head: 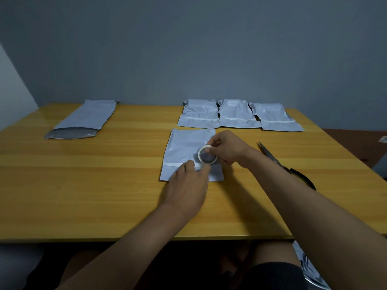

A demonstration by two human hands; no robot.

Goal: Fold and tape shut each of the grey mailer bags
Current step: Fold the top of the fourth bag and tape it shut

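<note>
From the head view, much of the work is covered by the person's own hands. The left hand lies over the near right part of the folded mailer bag, its fingertips hidden against the bag just under the tape roll; its fingers look curled, perhaps pinching the tape's loose end, but I cannot tell for sure. The right hand grips the roll, fingers and thumb wrapped round its rim, and covers the bag's right edge. Any tape drawn between roll and bag is too faint to make out.

The scissors lie to the right of the bag, their handles partly behind the right forearm. At the bottom right corner something silvery-grey is cut off by the frame and the arm; I cannot say what it is.

The wooden table has a broad bare stretch to the left of the bag and in front of it, up to the near edge. Its far edge meets the grey wall.

Along that far side three folded bags lie side by side in a row, close behind the one in hand but apart from it. Far left, well apart, an unfolded bag lies flat with its open mouth toward the person.
</note>
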